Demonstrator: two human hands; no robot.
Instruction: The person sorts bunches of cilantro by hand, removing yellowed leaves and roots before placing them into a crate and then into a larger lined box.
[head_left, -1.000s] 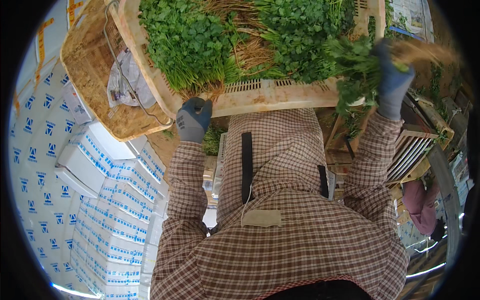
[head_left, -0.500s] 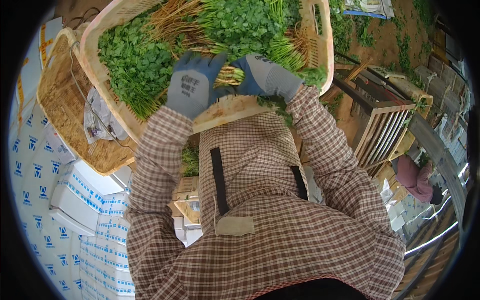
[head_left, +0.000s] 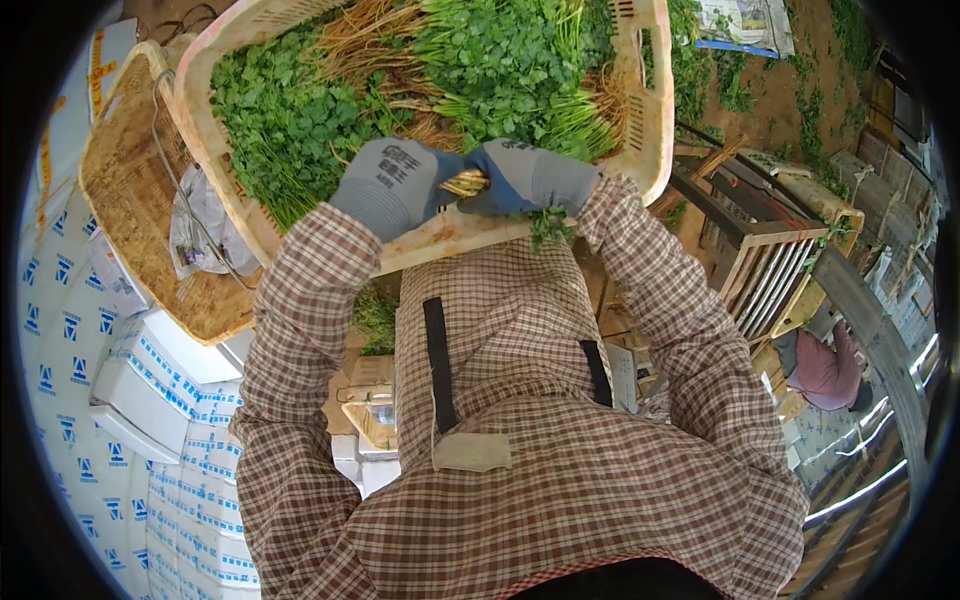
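Note:
Both my hands wear grey gloves and meet over the near rim of a cream plastic crate (head_left: 650,120) heaped with green leafy herbs with pale roots (head_left: 470,60). My left hand (head_left: 385,185) and my right hand (head_left: 525,180) are closed together on a small bunch of herb stems (head_left: 466,183), its pale ends showing between the gloves. A few green leaves (head_left: 545,225) hang below my right wrist. My checked sleeves and apron fill the lower part of the view.
A woven basket (head_left: 130,200) holding a crumpled plastic bag (head_left: 195,230) lies left of the crate. Stacked white boxes with blue marks (head_left: 100,400) are at lower left. A wooden slatted crate (head_left: 770,270) and a person in pink (head_left: 830,365) are at right.
My right hand came in from the far right with herbs and met my left hand at the crate's near rim. Both gloves now grip one bunch together.

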